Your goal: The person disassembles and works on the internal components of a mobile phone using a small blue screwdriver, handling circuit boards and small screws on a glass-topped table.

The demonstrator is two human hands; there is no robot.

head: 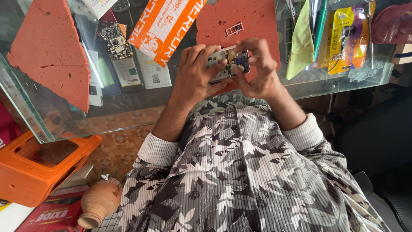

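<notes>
Hands: two; opened phone: one.

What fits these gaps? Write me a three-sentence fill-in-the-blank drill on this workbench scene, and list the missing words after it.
1. The left hand and the right hand together hold an opened ____ with its insides showing.
2. The table top under the red mat is made of see-through ____.
3. Beside the clay pot stands a plastic stool of ____ colour.

Missing words: phone; glass; orange.
</notes>
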